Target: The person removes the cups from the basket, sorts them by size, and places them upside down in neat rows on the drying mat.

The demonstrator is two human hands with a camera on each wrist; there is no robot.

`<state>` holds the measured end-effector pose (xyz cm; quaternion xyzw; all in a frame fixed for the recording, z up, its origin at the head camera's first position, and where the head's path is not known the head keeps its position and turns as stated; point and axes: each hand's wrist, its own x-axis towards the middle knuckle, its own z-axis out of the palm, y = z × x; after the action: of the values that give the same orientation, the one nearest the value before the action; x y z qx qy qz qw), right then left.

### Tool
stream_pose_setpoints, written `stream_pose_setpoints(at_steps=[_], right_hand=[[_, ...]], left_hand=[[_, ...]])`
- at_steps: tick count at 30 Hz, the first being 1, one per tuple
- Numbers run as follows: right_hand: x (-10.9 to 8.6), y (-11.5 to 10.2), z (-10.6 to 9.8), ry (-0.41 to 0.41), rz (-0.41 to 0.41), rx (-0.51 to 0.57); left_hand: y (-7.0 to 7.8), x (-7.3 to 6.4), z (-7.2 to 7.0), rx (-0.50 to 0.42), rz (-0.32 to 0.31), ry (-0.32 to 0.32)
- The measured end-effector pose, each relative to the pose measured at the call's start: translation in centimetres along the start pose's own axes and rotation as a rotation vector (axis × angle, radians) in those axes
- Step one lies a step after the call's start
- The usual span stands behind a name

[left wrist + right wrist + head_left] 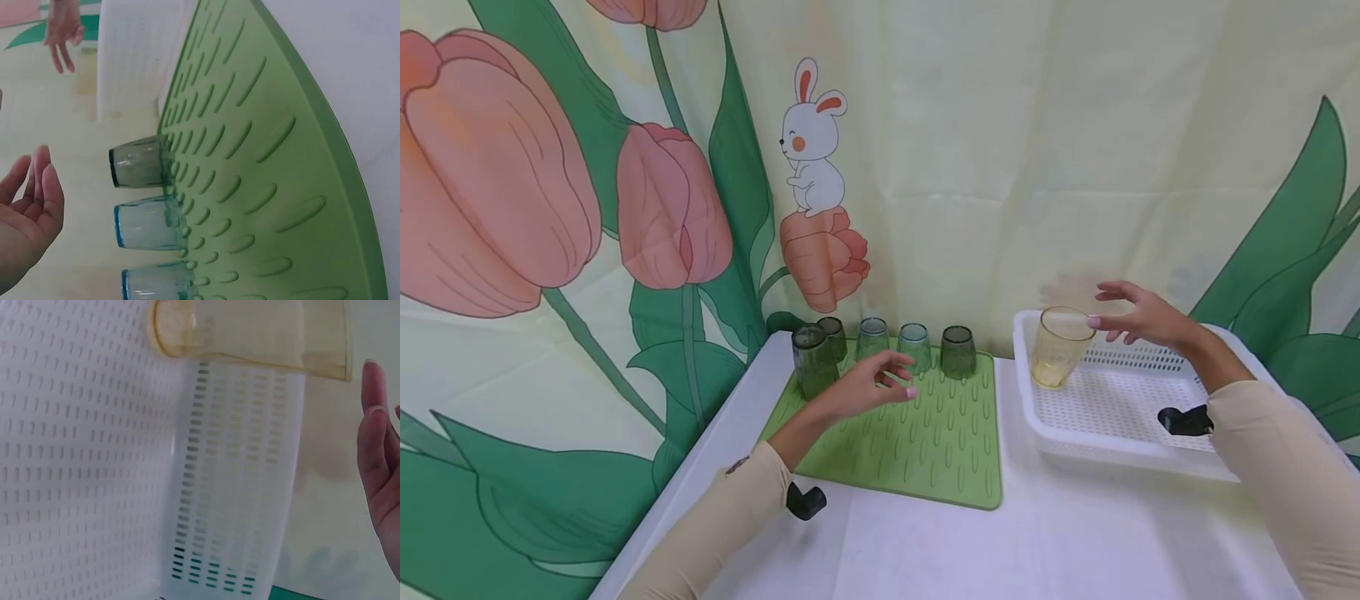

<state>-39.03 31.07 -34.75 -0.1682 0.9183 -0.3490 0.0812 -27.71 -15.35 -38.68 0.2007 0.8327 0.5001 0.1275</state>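
A tall yellow glass [1054, 354] stands upright in the left part of a white perforated basket [1105, 442]. My right hand [1150, 318] is at its rim with fingers spread; the right wrist view shows a gap between the fingers [375, 434] and the glass [256, 331]. My left hand [868, 385] hovers over a green ribbed mat [925, 450], fingers loosely bent and holding nothing. Along the mat's back edge stand a dark grey glass [958, 354], a blue-rimmed glass [150, 223] and a second bluish glass [872, 337], partly hidden by my left hand.
At the mat's back left are a taller dark green glass [815, 362] and a small dark glass [832, 337] behind it. Mat and basket lie on a white-covered table [910, 550]. A printed curtain [955, 167] hangs right behind them.
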Motion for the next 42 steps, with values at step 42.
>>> stream_pose_setpoints(at_steps=[42], right_hand=[[0.0, -0.7, 2.0, -0.076, -0.081, 0.041]], left_hand=[[0.8, 3.0, 2.6, 0.041, 0.037, -0.065]])
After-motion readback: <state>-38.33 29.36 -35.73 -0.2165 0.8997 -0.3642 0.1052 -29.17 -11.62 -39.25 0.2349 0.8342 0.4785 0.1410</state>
